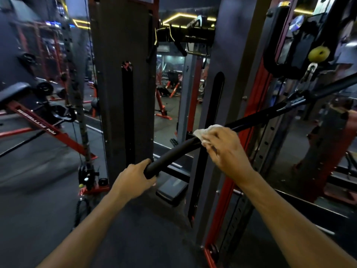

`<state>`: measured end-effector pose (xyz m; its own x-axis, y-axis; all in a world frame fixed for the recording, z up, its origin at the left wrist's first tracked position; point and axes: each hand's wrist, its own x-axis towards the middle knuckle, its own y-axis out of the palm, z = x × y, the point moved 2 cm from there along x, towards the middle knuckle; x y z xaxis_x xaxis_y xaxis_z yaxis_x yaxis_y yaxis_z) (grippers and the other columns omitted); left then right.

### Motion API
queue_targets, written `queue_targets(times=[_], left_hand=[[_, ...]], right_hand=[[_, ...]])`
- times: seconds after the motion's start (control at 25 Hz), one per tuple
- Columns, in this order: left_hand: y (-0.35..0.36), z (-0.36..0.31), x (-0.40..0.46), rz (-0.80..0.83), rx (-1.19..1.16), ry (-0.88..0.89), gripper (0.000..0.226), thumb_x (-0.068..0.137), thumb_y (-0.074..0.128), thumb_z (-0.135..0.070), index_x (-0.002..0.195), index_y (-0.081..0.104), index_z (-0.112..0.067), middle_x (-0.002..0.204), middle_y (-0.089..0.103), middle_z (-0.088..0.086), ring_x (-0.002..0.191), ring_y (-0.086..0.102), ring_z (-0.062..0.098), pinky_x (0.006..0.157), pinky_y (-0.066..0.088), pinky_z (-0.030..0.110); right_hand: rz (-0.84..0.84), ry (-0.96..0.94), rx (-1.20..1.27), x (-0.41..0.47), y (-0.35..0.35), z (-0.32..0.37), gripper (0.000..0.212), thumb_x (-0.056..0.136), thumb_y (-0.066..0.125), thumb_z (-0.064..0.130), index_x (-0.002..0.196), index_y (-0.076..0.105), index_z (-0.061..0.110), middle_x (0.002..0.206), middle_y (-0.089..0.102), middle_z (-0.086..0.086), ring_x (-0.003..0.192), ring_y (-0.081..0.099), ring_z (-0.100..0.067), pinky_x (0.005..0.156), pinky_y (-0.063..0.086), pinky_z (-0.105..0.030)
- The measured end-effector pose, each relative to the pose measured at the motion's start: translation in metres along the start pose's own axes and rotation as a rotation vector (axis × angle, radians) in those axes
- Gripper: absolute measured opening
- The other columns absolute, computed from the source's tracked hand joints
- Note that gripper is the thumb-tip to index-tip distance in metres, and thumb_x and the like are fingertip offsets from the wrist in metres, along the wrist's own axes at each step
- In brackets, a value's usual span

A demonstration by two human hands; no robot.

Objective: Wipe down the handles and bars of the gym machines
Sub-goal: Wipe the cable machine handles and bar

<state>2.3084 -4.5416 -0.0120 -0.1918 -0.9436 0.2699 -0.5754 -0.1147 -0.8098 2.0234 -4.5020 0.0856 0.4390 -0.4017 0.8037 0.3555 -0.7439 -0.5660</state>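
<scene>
Forearms reach in from below, nearest to us. Our left hand point(135, 178) curls round the padded end of the black pulldown bar point(173, 155), likely to steady it — the bar hangs from a cable clip point(295, 102) and would swing otherwise. Our right hand point(222, 146) has its fingers folded over a white cloth point(202, 132), pressing it onto the bar where the grip padding meets bare metal, mid-frame. Behind stands the grey weight-stack cover point(123, 74) with the red upright point(255, 105) alongside. Writing on the red frame point(38, 122) at left is mirrored, unreadable.
</scene>
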Motion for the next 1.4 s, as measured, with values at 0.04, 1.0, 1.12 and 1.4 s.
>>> queue_targets(times=[0.04, 1.0, 1.12, 1.4], left_hand=[[-0.007, 0.000, 0.003, -0.023, 0.050, -0.002, 0.029, 0.085, 0.071, -0.048, 0.100, 0.047, -0.041, 0.081, 0.063, -0.009, 0.071, 0.065, 0.012, 0.068, 0.059, 0.038], [-0.018, 0.002, 0.036, 0.117, 0.053, 0.097, 0.020, 0.086, 0.074, -0.045, 0.099, 0.060, -0.037, 0.080, 0.067, -0.012, 0.072, 0.065, 0.003, 0.067, 0.055, 0.030], [0.023, 0.001, 0.030, 0.310, -0.078, 0.174, 0.025, 0.084, 0.079, -0.045, 0.103, 0.065, -0.036, 0.088, 0.071, -0.013, 0.082, 0.067, 0.001, 0.071, 0.053, 0.024], [0.125, -0.021, 0.019, 0.792, -0.184, 0.383, 0.050, 0.084, 0.079, -0.045, 0.128, 0.057, -0.033, 0.097, 0.067, -0.021, 0.089, 0.063, -0.011, 0.080, 0.051, 0.019]], right_hand=[[-0.019, 0.021, -0.022, 0.003, -0.003, -0.010, 0.032, 0.100, 0.062, 0.013, 0.132, 0.064, 0.014, 0.116, 0.060, -0.004, 0.117, 0.058, -0.023, 0.100, 0.046, -0.042], [-0.190, 0.141, 0.070, -0.001, 0.051, -0.010, 0.029, 0.099, 0.055, 0.001, 0.126, 0.067, 0.000, 0.127, 0.065, -0.011, 0.128, 0.057, -0.024, 0.117, 0.035, -0.051], [-0.180, 0.215, 0.078, -0.035, 0.051, -0.008, 0.028, 0.099, 0.056, 0.000, 0.124, 0.068, 0.000, 0.126, 0.066, -0.011, 0.128, 0.057, -0.024, 0.117, 0.035, -0.052], [-0.302, 0.551, -0.005, -0.103, 0.048, 0.010, 0.027, 0.099, 0.051, -0.004, 0.120, 0.069, -0.004, 0.123, 0.061, -0.014, 0.127, 0.054, -0.020, 0.119, 0.035, -0.050]])
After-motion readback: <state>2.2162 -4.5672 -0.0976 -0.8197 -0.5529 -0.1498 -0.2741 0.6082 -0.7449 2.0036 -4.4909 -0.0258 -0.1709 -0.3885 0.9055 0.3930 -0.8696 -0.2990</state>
